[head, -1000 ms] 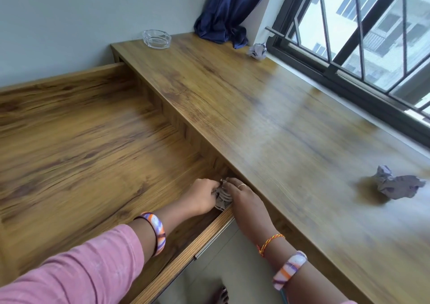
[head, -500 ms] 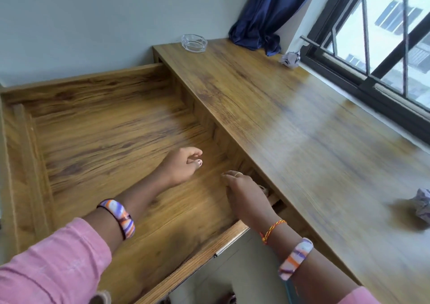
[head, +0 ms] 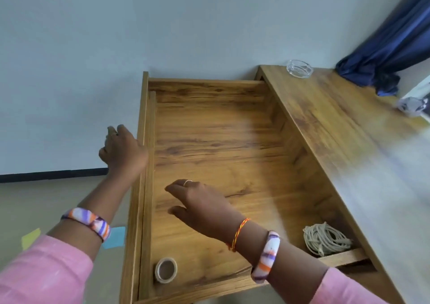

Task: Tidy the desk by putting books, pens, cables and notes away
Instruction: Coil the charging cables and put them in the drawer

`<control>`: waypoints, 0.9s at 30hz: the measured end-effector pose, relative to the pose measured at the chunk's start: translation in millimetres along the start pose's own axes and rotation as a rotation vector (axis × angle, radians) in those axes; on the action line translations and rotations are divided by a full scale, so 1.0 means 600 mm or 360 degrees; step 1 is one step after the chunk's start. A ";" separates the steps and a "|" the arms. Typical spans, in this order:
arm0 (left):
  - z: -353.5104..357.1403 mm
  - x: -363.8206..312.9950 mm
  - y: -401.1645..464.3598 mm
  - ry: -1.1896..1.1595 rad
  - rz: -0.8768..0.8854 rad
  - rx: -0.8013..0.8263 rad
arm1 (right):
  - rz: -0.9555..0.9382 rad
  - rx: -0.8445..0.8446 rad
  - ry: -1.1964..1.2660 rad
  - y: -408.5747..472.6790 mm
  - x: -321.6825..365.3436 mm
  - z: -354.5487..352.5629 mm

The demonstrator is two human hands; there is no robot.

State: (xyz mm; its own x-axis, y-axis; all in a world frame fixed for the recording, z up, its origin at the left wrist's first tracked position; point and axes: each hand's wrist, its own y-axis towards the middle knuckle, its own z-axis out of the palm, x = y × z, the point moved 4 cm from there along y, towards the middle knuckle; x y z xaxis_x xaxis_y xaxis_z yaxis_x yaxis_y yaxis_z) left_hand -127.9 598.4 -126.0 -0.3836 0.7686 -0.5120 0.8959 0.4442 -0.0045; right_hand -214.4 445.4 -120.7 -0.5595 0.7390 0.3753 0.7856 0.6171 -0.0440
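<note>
Inside the open drawer [head: 209, 141], at its near corner closest to the worktop [head: 349, 141], lay a coiled cable [head: 325, 238], already put away, and a tape roll [head: 166, 270] stood at the opposite near corner. Both hands were empty: the right hand [head: 200, 206] hovered above the drawer floor with fingers loosely spread, and the left hand [head: 123, 150] reached just outside the drawer's far side wall, its grip apart too. Plenty seemed left to do (judging by what showed). A crumpled paper [head: 411, 106] sat on the worktop well beyond the drawer, near a glass ashtray [head: 299, 68] and a blue curtain [head: 395, 47], and two sticky notes [head: 114, 237] lay on the floor beside the drawer.
</note>
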 end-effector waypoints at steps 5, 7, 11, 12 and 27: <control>0.010 0.055 0.011 -0.0517 -0.0284 0.0458 | -0.0367 0.0103 -0.0064 0.042 0.065 0.023; 0.018 0.069 0.011 -0.0782 -0.0360 0.0607 | -0.0434 0.0164 -0.0097 0.050 0.078 0.030; 0.014 0.074 0.010 -0.1005 -0.0378 0.0741 | -0.0452 0.0247 -0.0201 0.057 0.086 0.037; 0.015 0.074 0.012 -0.1012 -0.0367 0.0748 | -0.0442 0.0266 -0.0215 0.057 0.086 0.039; 0.048 0.011 0.003 -0.0810 -0.0178 0.0691 | -0.0375 0.0242 -0.0264 0.038 0.053 0.040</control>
State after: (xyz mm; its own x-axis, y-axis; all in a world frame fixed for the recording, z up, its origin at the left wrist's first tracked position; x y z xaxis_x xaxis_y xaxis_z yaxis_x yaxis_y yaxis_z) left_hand -122.2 591.1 -154.1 -0.4209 0.3689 -0.8287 0.9066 0.2016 -0.3708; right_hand -220.7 489.6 -131.8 -0.7665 0.5973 0.2360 0.5880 0.8005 -0.1162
